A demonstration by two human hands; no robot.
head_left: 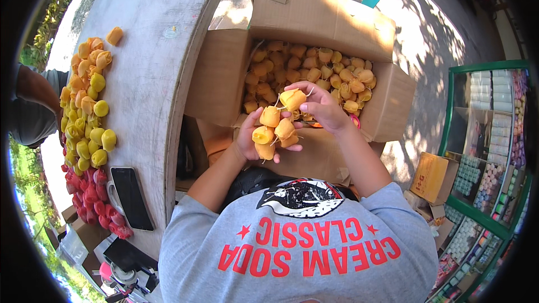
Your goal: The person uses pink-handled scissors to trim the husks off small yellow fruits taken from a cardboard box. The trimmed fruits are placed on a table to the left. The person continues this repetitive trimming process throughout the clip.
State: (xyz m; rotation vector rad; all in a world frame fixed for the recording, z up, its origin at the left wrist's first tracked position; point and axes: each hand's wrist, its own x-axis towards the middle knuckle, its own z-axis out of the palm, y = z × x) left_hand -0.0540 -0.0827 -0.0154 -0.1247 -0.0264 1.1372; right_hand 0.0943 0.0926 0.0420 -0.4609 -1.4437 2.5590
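Over the open cardboard box [325,8], my left hand [246,139] cups several orange rosebud-shaped pieces [270,116], which look like small rose candles with white wick-like strings. Between the fingers of my right hand [325,106] is another orange rosebud [292,100], held just above the cluster in the left palm. White strings stick out from its sides. Below and beyond my hands, the box holds a heap of similar orange and yellow rosebuds [295,62]. A pink-rimmed item [354,120] shows partly beside my right wrist.
On the white table [151,50] at left lie orange, yellow [84,129] and red rosebuds [95,196], plus a dark phone [132,198]. Another person's arm [39,92] reaches its far edge. A green-framed display shelf [494,134] and a small carton [431,178] stand at right.
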